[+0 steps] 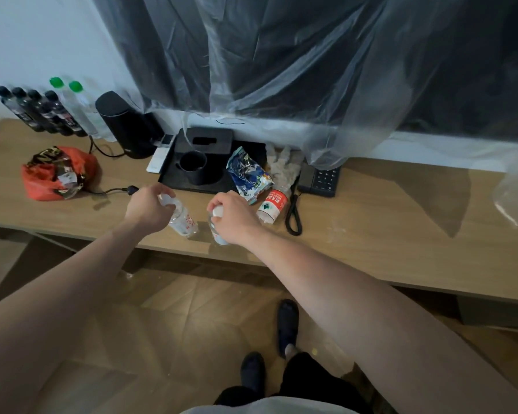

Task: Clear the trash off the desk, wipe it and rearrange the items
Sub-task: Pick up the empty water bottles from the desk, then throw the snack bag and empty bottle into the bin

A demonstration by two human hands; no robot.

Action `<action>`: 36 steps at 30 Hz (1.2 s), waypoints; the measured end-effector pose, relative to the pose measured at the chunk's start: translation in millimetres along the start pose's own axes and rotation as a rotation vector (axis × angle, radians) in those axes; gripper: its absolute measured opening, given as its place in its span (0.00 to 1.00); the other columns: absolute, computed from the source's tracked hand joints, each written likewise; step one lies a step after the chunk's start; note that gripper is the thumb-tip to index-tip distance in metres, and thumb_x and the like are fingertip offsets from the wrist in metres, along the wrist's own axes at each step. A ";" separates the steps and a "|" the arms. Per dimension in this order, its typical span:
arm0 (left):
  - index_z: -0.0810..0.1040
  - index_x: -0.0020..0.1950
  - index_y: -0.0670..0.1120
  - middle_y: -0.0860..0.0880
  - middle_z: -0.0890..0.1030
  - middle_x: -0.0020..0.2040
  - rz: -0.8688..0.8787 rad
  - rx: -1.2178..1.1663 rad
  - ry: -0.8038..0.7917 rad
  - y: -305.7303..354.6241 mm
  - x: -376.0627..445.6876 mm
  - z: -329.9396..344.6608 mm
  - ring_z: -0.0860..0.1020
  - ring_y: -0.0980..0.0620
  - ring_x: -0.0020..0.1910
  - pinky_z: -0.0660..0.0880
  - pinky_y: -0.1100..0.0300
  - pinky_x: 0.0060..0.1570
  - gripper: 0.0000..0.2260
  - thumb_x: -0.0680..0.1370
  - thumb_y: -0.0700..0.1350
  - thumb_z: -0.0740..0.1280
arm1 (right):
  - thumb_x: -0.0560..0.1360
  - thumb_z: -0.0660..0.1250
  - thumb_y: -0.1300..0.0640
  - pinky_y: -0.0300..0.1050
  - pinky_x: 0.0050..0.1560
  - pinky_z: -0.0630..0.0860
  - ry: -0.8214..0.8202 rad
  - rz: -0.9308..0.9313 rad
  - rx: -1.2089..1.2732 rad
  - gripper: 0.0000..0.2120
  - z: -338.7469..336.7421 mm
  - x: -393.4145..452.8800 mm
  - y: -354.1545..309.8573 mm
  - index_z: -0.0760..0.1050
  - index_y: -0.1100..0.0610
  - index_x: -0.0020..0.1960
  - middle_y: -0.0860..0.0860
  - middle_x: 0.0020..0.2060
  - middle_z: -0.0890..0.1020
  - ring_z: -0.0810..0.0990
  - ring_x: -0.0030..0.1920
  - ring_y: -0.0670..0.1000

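Observation:
My left hand [147,208] grips the top of a clear plastic bottle [184,222] near the front edge of the wooden desk [371,234]. My right hand [232,218] grips the white cap end of a second clear bottle [217,234] just to its right. A third bottle with a red label [272,204] lies on its side beyond my right hand. A blue and white snack wrapper [248,174] leans on the black tray [219,183]. A red plastic bag of trash [57,174] sits at the left. A crumpled cloth [283,165] lies behind the red-label bottle.
A black kettle [123,124], a black mug [193,167] on the tray, a white remote [159,161], dark bottles [33,112] and green-capped bottles [72,100] stand at the back left. A black phone [320,180] with its cord [293,213] lies right of the tray. Clear plastic sheeting [311,70] hangs behind.

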State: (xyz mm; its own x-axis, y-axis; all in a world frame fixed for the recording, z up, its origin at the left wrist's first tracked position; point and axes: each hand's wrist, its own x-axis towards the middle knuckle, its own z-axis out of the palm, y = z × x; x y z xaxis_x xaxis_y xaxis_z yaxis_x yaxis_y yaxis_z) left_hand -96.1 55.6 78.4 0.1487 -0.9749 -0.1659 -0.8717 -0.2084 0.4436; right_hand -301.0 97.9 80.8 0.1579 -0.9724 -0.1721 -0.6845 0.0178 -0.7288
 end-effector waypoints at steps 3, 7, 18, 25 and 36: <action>0.79 0.56 0.53 0.43 0.80 0.61 0.022 0.045 -0.038 2.6 14.0 7.1 0.77 0.46 0.51 0.77 0.51 0.46 0.10 0.78 0.42 0.73 | 0.80 0.70 0.60 0.41 0.54 0.68 -0.045 -0.006 -0.023 0.09 -2.8 17.3 12.0 0.79 0.52 0.59 0.50 0.60 0.76 0.77 0.59 0.52; 0.78 0.57 0.53 0.45 0.80 0.61 0.056 0.102 -0.071 10.4 27.2 16.4 0.79 0.44 0.56 0.78 0.50 0.48 0.11 0.77 0.42 0.73 | 0.81 0.70 0.59 0.42 0.60 0.71 -0.080 -0.005 0.006 0.09 -11.0 34.2 30.6 0.79 0.52 0.60 0.50 0.60 0.76 0.77 0.61 0.52; 0.68 0.74 0.53 0.48 0.75 0.69 0.077 0.647 -0.320 55.4 59.3 -9.3 0.77 0.43 0.63 0.78 0.47 0.58 0.27 0.77 0.55 0.70 | 0.81 0.67 0.43 0.44 0.70 0.71 -0.098 0.028 0.146 0.22 -40.9 38.0 95.7 0.73 0.45 0.74 0.42 0.71 0.74 0.75 0.68 0.45; 0.75 0.72 0.53 0.44 0.69 0.69 0.143 0.222 -0.535 134.7 118.4 42.6 0.79 0.40 0.58 0.81 0.46 0.56 0.20 0.80 0.51 0.67 | 0.77 0.73 0.44 0.50 0.64 0.75 0.018 0.660 0.239 0.32 -8.9 47.2 153.5 0.66 0.53 0.75 0.53 0.69 0.71 0.76 0.65 0.55; 0.66 0.80 0.50 0.43 0.56 0.77 -0.209 -0.192 -0.591 131.2 174.6 133.6 0.73 0.39 0.59 0.82 0.45 0.59 0.28 0.79 0.42 0.65 | 0.70 0.79 0.41 0.47 0.49 0.78 0.072 0.950 0.378 0.36 55.8 85.1 169.9 0.66 0.54 0.68 0.52 0.60 0.81 0.83 0.56 0.55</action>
State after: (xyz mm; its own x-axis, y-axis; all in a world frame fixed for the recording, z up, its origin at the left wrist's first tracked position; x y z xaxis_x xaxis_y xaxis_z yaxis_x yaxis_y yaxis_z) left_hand -246.9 -131.5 -10.1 -0.0231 -0.7161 -0.6976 -0.7451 -0.4529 0.4896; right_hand -364.2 31.2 -94.7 -0.3839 -0.5299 -0.7562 -0.2339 0.8480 -0.4755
